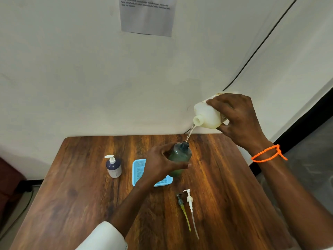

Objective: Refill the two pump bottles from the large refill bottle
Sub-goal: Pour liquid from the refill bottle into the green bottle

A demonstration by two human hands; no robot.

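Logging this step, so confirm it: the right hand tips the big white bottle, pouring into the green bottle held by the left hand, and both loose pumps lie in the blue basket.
One error: the head view shows both loose pumps lying on the table, near the blue basket, not in it. The rest stands.

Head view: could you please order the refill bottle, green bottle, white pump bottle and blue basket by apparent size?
1. Refill bottle, partly hidden by the right hand.
2. Blue basket and green bottle: similar, both partly hidden, so unranked.
3. White pump bottle, smallest.
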